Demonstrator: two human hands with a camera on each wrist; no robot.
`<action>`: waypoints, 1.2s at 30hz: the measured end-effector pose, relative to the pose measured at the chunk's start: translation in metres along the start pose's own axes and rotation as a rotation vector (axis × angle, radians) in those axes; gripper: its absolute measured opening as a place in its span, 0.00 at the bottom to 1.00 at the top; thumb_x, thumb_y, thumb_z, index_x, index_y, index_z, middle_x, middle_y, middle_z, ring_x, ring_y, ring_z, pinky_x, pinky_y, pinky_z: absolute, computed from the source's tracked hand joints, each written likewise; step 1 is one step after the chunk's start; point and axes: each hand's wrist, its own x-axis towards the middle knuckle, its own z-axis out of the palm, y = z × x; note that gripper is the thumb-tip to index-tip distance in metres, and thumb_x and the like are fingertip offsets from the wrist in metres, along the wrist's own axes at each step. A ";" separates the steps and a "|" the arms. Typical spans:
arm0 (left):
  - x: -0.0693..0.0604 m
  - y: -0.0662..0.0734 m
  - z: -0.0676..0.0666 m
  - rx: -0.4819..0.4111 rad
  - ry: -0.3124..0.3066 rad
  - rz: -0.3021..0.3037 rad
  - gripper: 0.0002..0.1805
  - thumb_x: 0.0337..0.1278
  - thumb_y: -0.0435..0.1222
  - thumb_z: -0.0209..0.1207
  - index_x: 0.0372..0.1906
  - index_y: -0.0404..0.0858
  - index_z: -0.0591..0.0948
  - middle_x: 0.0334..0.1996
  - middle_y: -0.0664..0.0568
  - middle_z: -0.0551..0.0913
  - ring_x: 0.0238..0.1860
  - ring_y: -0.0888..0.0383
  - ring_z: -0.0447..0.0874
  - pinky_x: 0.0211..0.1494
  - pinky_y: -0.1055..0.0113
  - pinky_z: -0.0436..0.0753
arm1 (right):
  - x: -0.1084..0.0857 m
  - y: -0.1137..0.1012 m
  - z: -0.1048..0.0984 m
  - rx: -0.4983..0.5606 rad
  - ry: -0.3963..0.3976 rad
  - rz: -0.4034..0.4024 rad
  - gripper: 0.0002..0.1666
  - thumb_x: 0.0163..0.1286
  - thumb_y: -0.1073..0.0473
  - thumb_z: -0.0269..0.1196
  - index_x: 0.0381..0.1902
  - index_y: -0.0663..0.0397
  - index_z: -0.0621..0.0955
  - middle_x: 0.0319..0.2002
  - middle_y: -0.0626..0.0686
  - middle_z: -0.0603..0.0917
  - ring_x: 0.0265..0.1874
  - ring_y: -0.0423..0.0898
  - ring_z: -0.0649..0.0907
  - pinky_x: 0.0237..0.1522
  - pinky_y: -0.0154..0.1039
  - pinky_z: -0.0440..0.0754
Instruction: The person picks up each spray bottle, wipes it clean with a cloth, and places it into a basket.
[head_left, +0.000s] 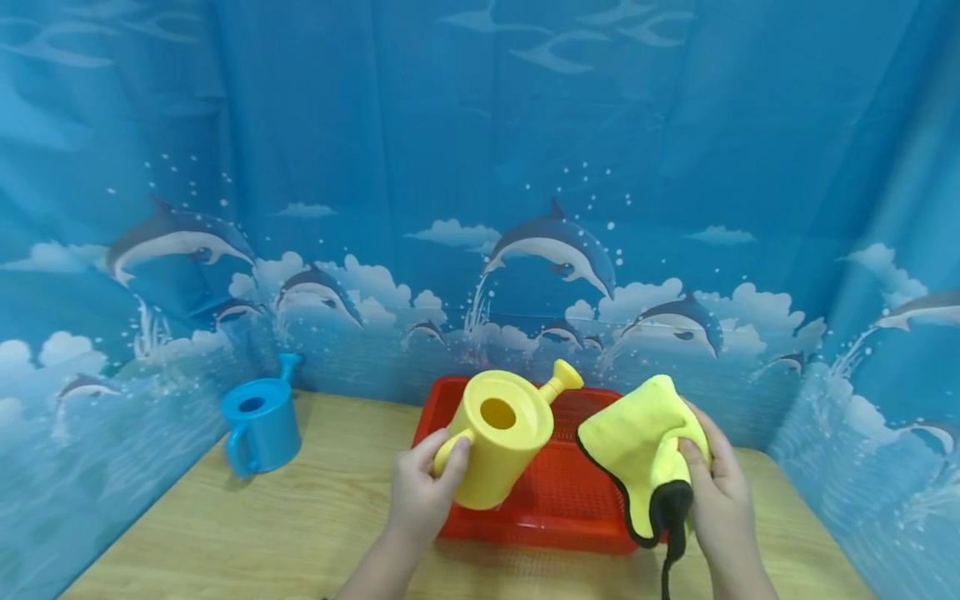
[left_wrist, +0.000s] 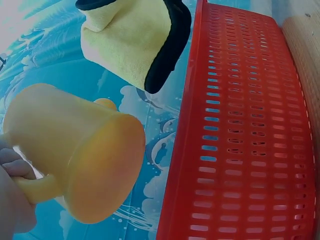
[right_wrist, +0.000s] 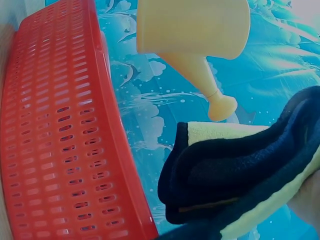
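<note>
A yellow watering can (head_left: 498,450) is held up by its handle in my left hand (head_left: 427,487), over the left part of a red basket (head_left: 540,533). Its spout points to the right and its top opening faces up toward the head camera. My right hand (head_left: 722,492) grips a yellow cloth (head_left: 637,433) with black edging, above the basket's right side. From the cloth's lower end hangs a black strap. In the left wrist view, fingers (left_wrist: 15,165) curl round the can's handle. The cloth (right_wrist: 225,131) appears folded in the right wrist view, below the can's spout.
On the wooden table (head_left: 322,500) a blue watering can (head_left: 272,429) stands upright at the left, close to the curtain. A blue curtain (head_left: 450,125) printed with dolphins and clouds surrounds the table at the back and both sides.
</note>
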 end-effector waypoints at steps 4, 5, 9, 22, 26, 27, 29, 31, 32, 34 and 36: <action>0.000 -0.005 0.001 0.074 -0.009 0.143 0.12 0.50 0.26 0.63 0.20 0.39 0.74 0.10 0.54 0.66 0.17 0.73 0.61 0.17 0.82 0.63 | 0.000 -0.001 -0.001 -0.033 0.005 0.021 0.28 0.77 0.46 0.46 0.73 0.33 0.61 0.64 0.42 0.64 0.44 0.30 0.76 0.38 0.26 0.79; 0.000 -0.006 0.001 0.091 -0.013 0.171 0.13 0.52 0.28 0.63 0.19 0.40 0.73 0.10 0.55 0.65 0.17 0.73 0.60 0.18 0.83 0.62 | 0.000 -0.001 -0.001 -0.042 0.007 0.024 0.28 0.77 0.46 0.46 0.73 0.33 0.61 0.64 0.43 0.64 0.44 0.30 0.75 0.38 0.26 0.79; 0.000 -0.009 0.003 0.167 -0.008 0.279 0.20 0.65 0.43 0.58 0.18 0.42 0.69 0.10 0.57 0.64 0.15 0.72 0.58 0.19 0.86 0.59 | 0.000 -0.001 -0.001 -0.061 0.012 0.037 0.28 0.78 0.47 0.45 0.73 0.33 0.61 0.64 0.41 0.63 0.45 0.29 0.75 0.38 0.25 0.78; 0.003 -0.017 0.005 0.352 0.009 0.596 0.23 0.70 0.48 0.50 0.17 0.44 0.67 0.09 0.59 0.63 0.11 0.67 0.59 0.18 0.85 0.57 | 0.002 0.001 -0.002 -0.029 0.048 -0.036 0.27 0.78 0.51 0.47 0.72 0.39 0.63 0.56 0.35 0.67 0.41 0.30 0.77 0.35 0.25 0.79; 0.005 -0.020 0.006 0.401 0.005 0.694 0.24 0.69 0.47 0.50 0.15 0.45 0.65 0.08 0.60 0.60 0.10 0.67 0.56 0.17 0.84 0.54 | 0.002 0.002 -0.001 -0.043 0.048 -0.083 0.27 0.78 0.52 0.47 0.72 0.42 0.63 0.58 0.37 0.67 0.41 0.30 0.77 0.35 0.25 0.79; 0.005 -0.021 0.006 0.408 0.001 0.708 0.24 0.69 0.46 0.50 0.15 0.45 0.64 0.08 0.60 0.60 0.10 0.67 0.55 0.17 0.84 0.53 | 0.002 0.002 -0.001 -0.045 0.045 -0.090 0.27 0.78 0.52 0.47 0.72 0.43 0.63 0.59 0.38 0.67 0.41 0.30 0.77 0.36 0.25 0.79; 0.005 -0.022 0.006 0.416 -0.006 0.735 0.24 0.68 0.46 0.50 0.14 0.45 0.63 0.08 0.61 0.59 0.10 0.68 0.54 0.17 0.84 0.52 | 0.002 0.003 -0.001 -0.048 0.044 -0.101 0.27 0.78 0.53 0.47 0.72 0.43 0.63 0.60 0.39 0.67 0.41 0.30 0.77 0.36 0.25 0.79; 0.005 -0.021 0.007 0.427 -0.017 0.756 0.24 0.68 0.46 0.49 0.13 0.46 0.62 0.08 0.61 0.58 0.10 0.68 0.52 0.17 0.83 0.51 | 0.002 0.003 -0.001 -0.044 0.045 -0.098 0.27 0.78 0.53 0.47 0.72 0.43 0.63 0.61 0.40 0.66 0.42 0.30 0.77 0.36 0.25 0.79; 0.005 -0.021 0.008 0.436 -0.022 0.767 0.24 0.68 0.45 0.49 0.13 0.46 0.62 0.08 0.61 0.57 0.10 0.69 0.52 0.17 0.83 0.50 | 0.002 0.003 -0.001 -0.042 0.047 -0.094 0.27 0.78 0.52 0.47 0.72 0.42 0.63 0.61 0.40 0.66 0.42 0.29 0.77 0.36 0.25 0.79; 0.006 -0.020 0.008 0.457 -0.032 0.787 0.24 0.67 0.45 0.48 0.13 0.46 0.62 0.09 0.61 0.57 0.11 0.69 0.51 0.18 0.83 0.49 | 0.003 0.003 -0.001 -0.041 0.049 -0.085 0.27 0.78 0.52 0.47 0.72 0.41 0.63 0.61 0.39 0.66 0.42 0.29 0.77 0.36 0.25 0.79; 0.006 -0.020 0.008 0.477 -0.045 0.801 0.23 0.67 0.45 0.48 0.13 0.46 0.63 0.09 0.61 0.57 0.11 0.69 0.51 0.18 0.83 0.49 | 0.003 0.003 -0.001 -0.046 0.045 -0.075 0.27 0.78 0.51 0.47 0.72 0.40 0.63 0.60 0.38 0.66 0.41 0.29 0.77 0.36 0.25 0.79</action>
